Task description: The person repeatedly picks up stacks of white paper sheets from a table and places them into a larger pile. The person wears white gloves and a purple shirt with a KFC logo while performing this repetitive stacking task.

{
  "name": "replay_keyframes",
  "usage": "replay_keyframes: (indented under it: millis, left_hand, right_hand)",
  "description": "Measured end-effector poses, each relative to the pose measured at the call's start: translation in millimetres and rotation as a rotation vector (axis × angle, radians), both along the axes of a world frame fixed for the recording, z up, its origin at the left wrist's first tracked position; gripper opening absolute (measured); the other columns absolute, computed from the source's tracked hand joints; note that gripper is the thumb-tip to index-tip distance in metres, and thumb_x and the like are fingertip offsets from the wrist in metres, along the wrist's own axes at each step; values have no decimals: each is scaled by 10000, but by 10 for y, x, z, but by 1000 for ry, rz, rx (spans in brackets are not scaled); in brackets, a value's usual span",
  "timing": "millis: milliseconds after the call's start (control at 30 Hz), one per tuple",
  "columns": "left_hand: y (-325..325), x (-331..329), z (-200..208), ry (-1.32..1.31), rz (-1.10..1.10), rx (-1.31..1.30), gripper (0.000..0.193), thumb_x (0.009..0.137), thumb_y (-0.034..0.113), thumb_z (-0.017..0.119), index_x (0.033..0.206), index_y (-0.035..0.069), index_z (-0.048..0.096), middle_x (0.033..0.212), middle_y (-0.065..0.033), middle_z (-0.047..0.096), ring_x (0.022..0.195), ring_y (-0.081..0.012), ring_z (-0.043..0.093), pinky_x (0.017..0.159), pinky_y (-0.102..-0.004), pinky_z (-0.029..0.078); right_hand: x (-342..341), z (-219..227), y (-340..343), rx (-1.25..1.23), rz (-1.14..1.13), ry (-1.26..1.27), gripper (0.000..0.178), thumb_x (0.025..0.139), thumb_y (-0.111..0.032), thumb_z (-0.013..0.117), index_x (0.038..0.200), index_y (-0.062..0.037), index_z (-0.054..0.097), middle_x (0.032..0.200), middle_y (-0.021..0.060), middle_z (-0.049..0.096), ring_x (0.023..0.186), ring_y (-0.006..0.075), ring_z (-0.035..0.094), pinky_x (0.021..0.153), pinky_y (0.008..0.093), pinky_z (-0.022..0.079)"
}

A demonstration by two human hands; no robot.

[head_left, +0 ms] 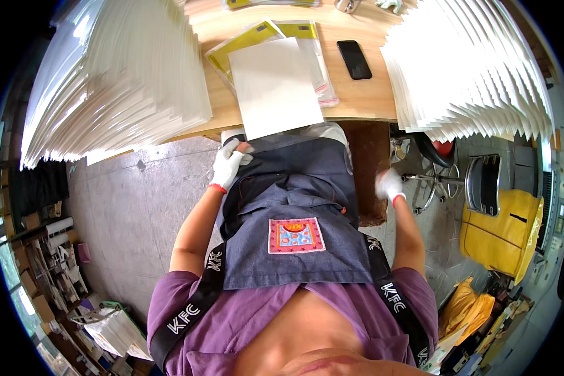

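My left hand (229, 161), in a white glove with red cuff edging and some bare fingertips, hovers over my dark apron (294, 169) just below the table edge. Its fingers are loosely bent and a little apart, with nothing seen in them. To the right of my lap hangs my right hand (390, 185), also gloved; motion blurs it and its fingers cannot be made out. A blank white sheet (274, 88) lies on the wooden table (376, 94), its near corner sticking out over the edge. Yellow-and-clear plastic sleeves (247, 47) lie partly under it.
Tall fanned stacks of white sheets in clear sleeves stand at left (125, 81) and right (467, 69). A black phone (355, 59) lies right of the white sheet. On the floor at right are a wheeled chair (482, 185) and a yellow container (501, 235); loaded shelves (59, 269) line the left.
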State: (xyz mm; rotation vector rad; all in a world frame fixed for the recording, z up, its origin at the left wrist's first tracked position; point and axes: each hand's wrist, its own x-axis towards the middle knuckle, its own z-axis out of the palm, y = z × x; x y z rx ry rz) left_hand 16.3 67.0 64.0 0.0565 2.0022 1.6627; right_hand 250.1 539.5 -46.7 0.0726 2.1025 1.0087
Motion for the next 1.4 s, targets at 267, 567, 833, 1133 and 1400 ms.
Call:
replay_keyframes:
  millis: [267,567,833,1133,1400]
  left_hand:
    - [183,-64,-98,1267,-151,-520,264,643,61,692,892,126,631,1076,-78,572,799,-279,588,597,-383,497]
    - [183,-61,-80,650,181,-216,80,791,98,647,751,44,604,830,-58,599,839,-175,583,675,-332,488]
    - [92,-182,56,-210,375,366,270,840,0,447,1100,-5,519,993,-82,555,845,-143,572,684,-316,551]
    - [73,66,2561,544,-149,-102,319,807,98,615,1107,-5,584,840,-34,597,734,-86,540,685,-236,445]
    - [-478,338,3240,38,21,572,382,787,145,659,1103,-52,571,988,-113,638,881,-181,624,803,-294,498]
  right_hand:
    - [-960,1297,-1051,-1063,-467,956,260,791,-328,574,865,-82,533,802,170,616,830,349,596,676,461,449]
    - [-1880,1099,-1514,-1519,-407,1016,163,768,-216,633,823,-76,572,757,93,568,769,259,576,680,371,438]
    - [-1747,896,-1633,-1943,-1554,949,306,910,-395,495,812,-110,549,622,-22,508,452,72,432,398,229,368]
    - [-1863,1674,-1865,-2628,-1681,356,247,903,-292,549,788,-78,596,653,41,600,498,103,527,430,225,388]
    - [-1584,3002,-2391,-2167,-791,-60,483,939,-423,381,898,6,600,745,94,644,499,143,539,480,251,447]
